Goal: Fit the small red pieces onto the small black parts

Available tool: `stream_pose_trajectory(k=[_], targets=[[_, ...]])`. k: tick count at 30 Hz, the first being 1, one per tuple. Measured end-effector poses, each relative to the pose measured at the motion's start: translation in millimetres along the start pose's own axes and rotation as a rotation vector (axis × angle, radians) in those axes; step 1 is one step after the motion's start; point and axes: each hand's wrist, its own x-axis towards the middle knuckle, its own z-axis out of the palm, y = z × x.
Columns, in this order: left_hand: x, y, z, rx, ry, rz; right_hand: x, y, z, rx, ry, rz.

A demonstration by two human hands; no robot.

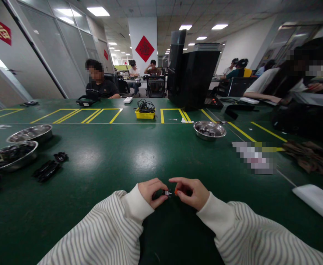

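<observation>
Both hands meet low over the green table [117, 162], close to my body. My left hand [151, 192] is closed in a pinch on a small black and silver part [167, 193]. My right hand [191, 192] is closed too, its fingertips pinching a tiny orange piece [176, 191] that touches the right end of the small part. Striped sleeves cover both forearms.
Two steel bowls [30, 133] [9, 155] and loose black parts [50, 167] lie at the left. A third steel bowl [209, 129] sits at centre right, a yellow tray with cables [145, 113] behind. A white pad [317, 200] lies at the right. Other people sit at the far side.
</observation>
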Motion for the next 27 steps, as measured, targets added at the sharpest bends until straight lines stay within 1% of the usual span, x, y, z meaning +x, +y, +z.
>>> stream_pose_trajectory(k=[3,5,7,12,18,23,27], targets=[[0.3,5.4,2.4,-0.065,0.011,-0.076,-1.2,-2.5,-0.1,0.055,0.013,0.052],[0.3,9.3,4.0,-0.094,0.008,-0.127,-1.8,-4.1,0.2,0.079,0.011,0.056],[0.0,11.9,5.5,-0.107,0.011,-0.147,-2.0,-4.9,0.8,0.108,-0.002,0.051],[-1.3,13.2,7.2,-0.096,0.069,-0.095,-1.3,-4.8,3.2,0.25,0.014,0.092],[1.0,15.6,3.4,-0.056,0.165,-0.031,-2.0,-6.0,5.0,0.414,0.012,0.144],[3.8,19.4,0.9,-0.026,0.161,-0.005,-1.8,-3.6,7.7,0.478,0.009,0.2],[3.2,19.3,1.2,-0.021,0.161,0.011,-1.2,-1.5,8.6,0.478,-0.011,0.191]])
